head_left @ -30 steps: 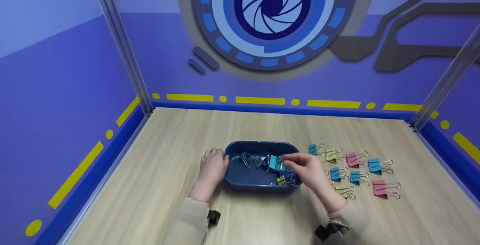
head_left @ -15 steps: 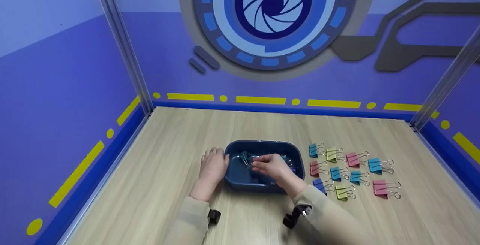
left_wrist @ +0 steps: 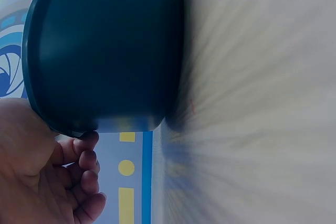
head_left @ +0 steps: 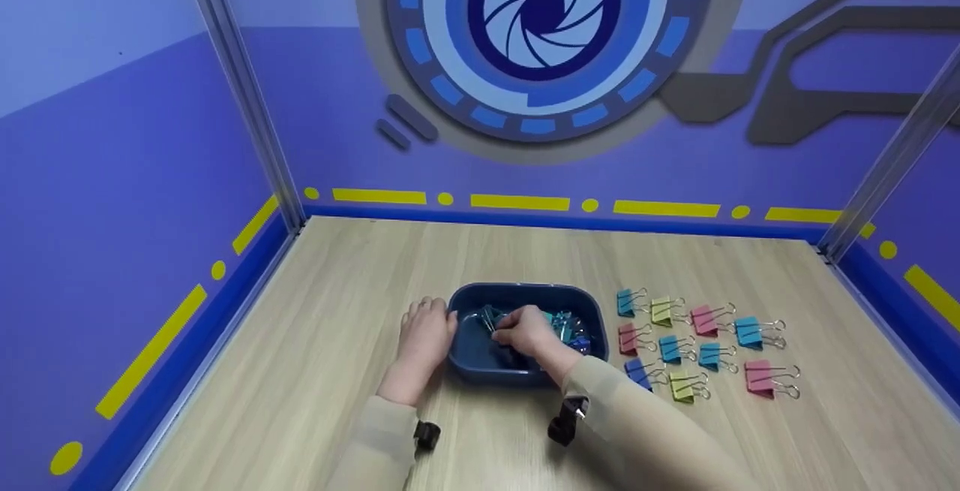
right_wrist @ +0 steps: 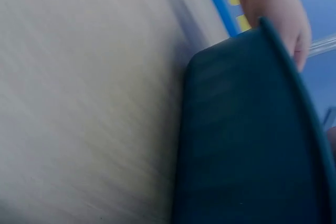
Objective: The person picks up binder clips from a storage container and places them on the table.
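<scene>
My left hand holds the left end of a dark blue plastic bin, thumb at the rim and curled fingers against its outer wall in the left wrist view. Inside the bin, my right hand reaches to the left with bent fingers, pinching at the wire handles of a dark green binder clip. Teal and blue binder clips lie heaped at the bin's right end, partly hidden by this hand. Bin wall covers most of my right hand in the right wrist view.
Right of the bin, loose rows of binder clips lie on the wooden table, among them a pink clip, a yellow clip and a dark blue clip. Blue-purple panels enclose the table.
My right hand has moved left from the teal clips at the bin's right end to the dark green clip, its fingers closing in there. The left hand stays put.
</scene>
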`<state>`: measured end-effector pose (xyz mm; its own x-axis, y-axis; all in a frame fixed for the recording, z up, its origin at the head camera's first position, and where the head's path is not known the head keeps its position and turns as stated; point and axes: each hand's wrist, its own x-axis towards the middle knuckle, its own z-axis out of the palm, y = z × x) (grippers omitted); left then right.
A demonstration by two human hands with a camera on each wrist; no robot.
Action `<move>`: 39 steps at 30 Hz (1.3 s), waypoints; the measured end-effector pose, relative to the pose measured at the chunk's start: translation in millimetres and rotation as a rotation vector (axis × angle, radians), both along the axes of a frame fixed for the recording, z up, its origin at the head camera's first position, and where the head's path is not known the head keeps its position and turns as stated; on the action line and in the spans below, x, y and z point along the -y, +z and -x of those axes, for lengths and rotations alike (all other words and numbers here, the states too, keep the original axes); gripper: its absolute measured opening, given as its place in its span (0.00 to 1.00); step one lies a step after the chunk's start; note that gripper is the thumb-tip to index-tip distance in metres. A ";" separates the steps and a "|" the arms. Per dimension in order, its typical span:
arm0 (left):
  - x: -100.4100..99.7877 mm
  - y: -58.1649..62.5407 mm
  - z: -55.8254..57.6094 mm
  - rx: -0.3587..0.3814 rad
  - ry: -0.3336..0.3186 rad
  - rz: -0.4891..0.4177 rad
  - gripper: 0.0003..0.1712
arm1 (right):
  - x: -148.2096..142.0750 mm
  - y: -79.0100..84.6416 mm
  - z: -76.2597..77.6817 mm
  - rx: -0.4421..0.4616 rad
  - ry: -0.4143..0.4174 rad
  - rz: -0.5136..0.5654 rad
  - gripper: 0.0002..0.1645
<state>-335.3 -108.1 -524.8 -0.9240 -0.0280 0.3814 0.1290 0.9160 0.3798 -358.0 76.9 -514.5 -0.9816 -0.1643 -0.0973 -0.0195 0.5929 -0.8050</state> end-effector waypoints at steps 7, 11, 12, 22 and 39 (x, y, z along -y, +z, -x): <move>0.6 1.7 -0.5 0.027 0.007 -0.023 0.14 | 3.6 -3.9 6.5 -0.031 0.016 -0.083 0.03; 0.3 1.6 -0.9 0.029 0.008 -0.021 0.14 | 2.1 -4.9 6.9 -0.066 0.031 -0.121 0.02; 0.2 1.6 -1.1 0.032 0.006 -0.020 0.14 | 1.7 -5.3 6.7 -0.064 0.033 -0.119 0.03; -0.1 0.9 -0.7 0.053 -0.004 -0.031 0.13 | 2.6 -9.0 7.7 0.039 0.019 0.156 0.07; -0.2 2.7 -0.4 0.081 0.011 -0.018 0.13 | 1.0 -4.5 5.2 0.152 -0.019 0.465 0.08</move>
